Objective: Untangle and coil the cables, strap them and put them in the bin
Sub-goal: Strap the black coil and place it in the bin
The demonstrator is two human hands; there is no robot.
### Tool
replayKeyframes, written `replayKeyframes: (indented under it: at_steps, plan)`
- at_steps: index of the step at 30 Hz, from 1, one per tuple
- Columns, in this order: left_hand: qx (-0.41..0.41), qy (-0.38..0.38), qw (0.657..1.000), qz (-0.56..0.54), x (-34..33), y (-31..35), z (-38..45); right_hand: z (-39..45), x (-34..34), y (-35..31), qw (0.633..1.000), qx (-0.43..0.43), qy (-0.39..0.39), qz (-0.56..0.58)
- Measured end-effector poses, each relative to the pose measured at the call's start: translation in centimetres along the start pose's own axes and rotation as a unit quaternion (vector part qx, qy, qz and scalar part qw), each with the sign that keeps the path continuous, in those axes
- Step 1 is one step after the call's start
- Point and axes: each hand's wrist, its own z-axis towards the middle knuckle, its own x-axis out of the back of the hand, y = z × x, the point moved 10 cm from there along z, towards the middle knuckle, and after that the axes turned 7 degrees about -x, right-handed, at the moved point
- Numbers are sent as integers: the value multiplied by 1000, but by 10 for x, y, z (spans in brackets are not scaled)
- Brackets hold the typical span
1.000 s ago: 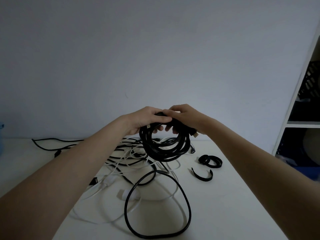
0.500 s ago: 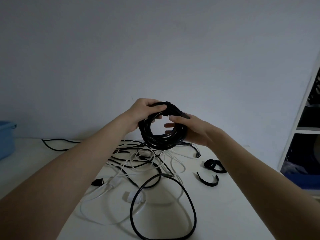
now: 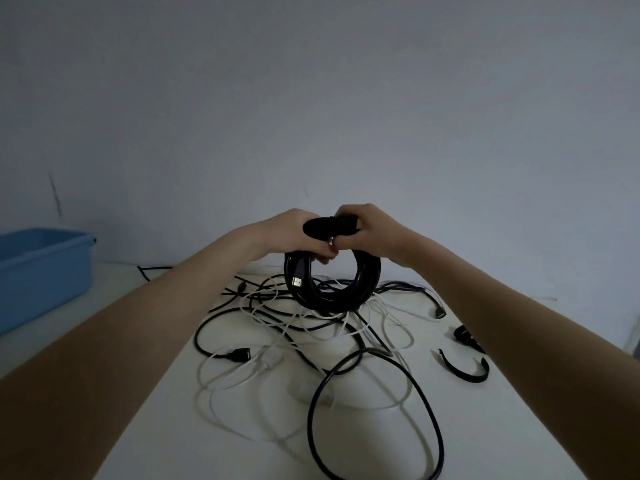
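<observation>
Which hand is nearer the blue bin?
The left. The left hand grips the top of the black coil, on the side toward the blue bin at far left; the right hand grips it farther right.

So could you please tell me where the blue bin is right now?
In the head view the blue bin sits at the far left edge of the white table, against the wall, left of the tangled cables.
</observation>
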Motion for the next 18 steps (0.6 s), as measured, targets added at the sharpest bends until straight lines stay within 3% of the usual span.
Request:
replayKeyframes:
  at_steps: [3, 5, 7, 10, 15, 18]
  plan:
    - [-14, 77, 994, -72, 9, 0, 2, -2, 8, 13, 985, -32, 16, 167]
    - [-4, 121, 988, -96, 17, -5, 4, -1, 4, 26, 951, -78, -6, 298]
    - [9, 153, 982, -108, 26, -10, 1, -1, -8, 36, 931, -129, -42, 338]
    - [40, 204, 972, -114, 42, -27, -10, 3, -27, 36, 933, -166, -36, 317]
    - [77, 285, 954, -50, 72, -53, -34, 29, -42, 15, 964, -152, 146, 163]
    - [83, 284, 955, 36, 83, -57, -44, 41, -62, 4, 968, -145, 151, 136]
